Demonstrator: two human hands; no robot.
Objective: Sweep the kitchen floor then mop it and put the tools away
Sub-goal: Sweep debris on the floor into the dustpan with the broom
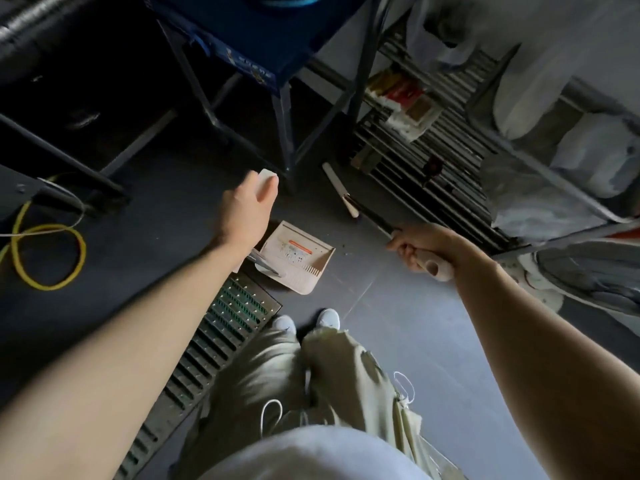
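I am standing over the beige plastic dustpan (298,256) on the dark grey floor (433,341). My left hand (247,206) is gripping its upright handle's white top (268,176). The slim broom (349,199), in my right hand's (420,251) curled fingers, is slanting away beyond the pan's right side, crumbs (346,252) lying between.

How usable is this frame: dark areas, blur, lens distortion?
Head view: upper left under the black metal frame is almost black; right hand gripping the broom's beige handle is slightly smeared; beige plastic dustpan reads clearly; wide-angle lens bends the forearms outward.
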